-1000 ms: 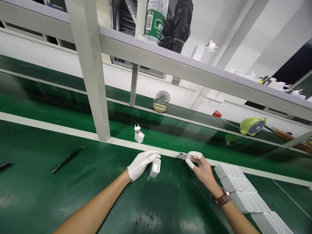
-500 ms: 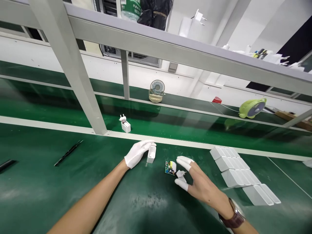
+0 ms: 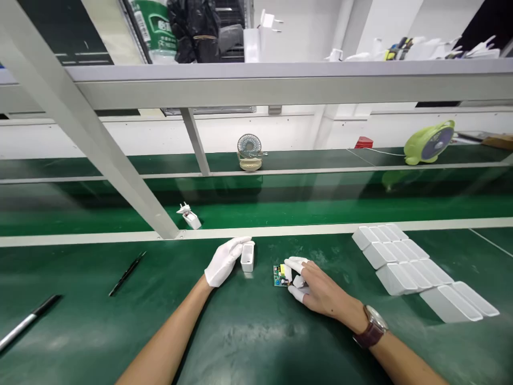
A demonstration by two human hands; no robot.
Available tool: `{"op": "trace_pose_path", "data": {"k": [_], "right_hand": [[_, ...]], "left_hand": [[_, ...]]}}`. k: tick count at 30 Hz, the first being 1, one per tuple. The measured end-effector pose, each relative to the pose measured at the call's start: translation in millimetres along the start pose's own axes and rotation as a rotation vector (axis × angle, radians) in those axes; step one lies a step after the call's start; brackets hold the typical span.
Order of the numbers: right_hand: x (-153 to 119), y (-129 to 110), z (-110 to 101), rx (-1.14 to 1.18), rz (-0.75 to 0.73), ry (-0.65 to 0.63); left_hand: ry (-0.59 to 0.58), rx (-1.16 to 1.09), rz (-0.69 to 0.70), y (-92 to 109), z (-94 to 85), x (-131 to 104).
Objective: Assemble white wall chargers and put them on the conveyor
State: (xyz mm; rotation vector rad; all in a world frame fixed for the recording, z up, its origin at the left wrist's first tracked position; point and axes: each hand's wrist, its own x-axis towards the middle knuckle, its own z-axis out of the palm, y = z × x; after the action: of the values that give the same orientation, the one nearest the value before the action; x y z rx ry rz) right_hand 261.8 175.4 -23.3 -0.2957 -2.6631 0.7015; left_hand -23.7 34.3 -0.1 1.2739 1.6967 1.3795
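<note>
Centre back: small desk fan (image 3: 249,151). Right: green fan (image 3: 429,142), rows of white cases (image 3: 404,264). Left: two black pens (image 3: 127,273). Plug (image 3: 189,216) near post.

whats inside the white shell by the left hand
The white shell stands with its open end up beside the gloved left hand, but its inside is hidden at this angle. The circuit board lies outside it, at the right hand.

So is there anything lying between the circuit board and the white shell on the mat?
Nothing visible. The circuit board, under the right hand fingertips, and the white shell, held upright by the gloved left hand, are separated only by bare green mat.
</note>
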Motion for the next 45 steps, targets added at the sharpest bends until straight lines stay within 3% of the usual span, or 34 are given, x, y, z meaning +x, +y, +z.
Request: {"op": "trace_pose_path", "data": {"k": [4,9,16,20,26,36,45], "right_hand": [[2.0,1.7,3.7,0.003,-0.051,0.073],[5.4,-4.2,-1.1,-0.046,-0.143,0.193],[8.4,-22.0,-14.1,0.014,-0.165,0.382],[4.0,-30.7,-13.1,0.068,-0.204,0.396],[-1.1,-36.6,-5.9,0.068,-0.265,0.423],[-2.9,-34.5,0.0,0.023,-0.32,0.421],[-6.1,-26.6,6.3,-0.003,-0.303,0.364]], "left_hand": [[-0.036,-0.031,0.005,6.1,1.8,-1.7],[-0.036,-0.079,-0.103,15.0,10.5,-5.5],[-0.05,0.158,-0.2,36.5,26.4,-17.1],[-0.052,0.294,-0.15,35.6,41.6,-33.2],[0.089,0.44,0.021,21.2,61.8,-49.3],[0.127,0.6,0.32,6.6,68.4,-57.8],[0.06,0.597,0.329,4.8,67.7,-57.2]]}}
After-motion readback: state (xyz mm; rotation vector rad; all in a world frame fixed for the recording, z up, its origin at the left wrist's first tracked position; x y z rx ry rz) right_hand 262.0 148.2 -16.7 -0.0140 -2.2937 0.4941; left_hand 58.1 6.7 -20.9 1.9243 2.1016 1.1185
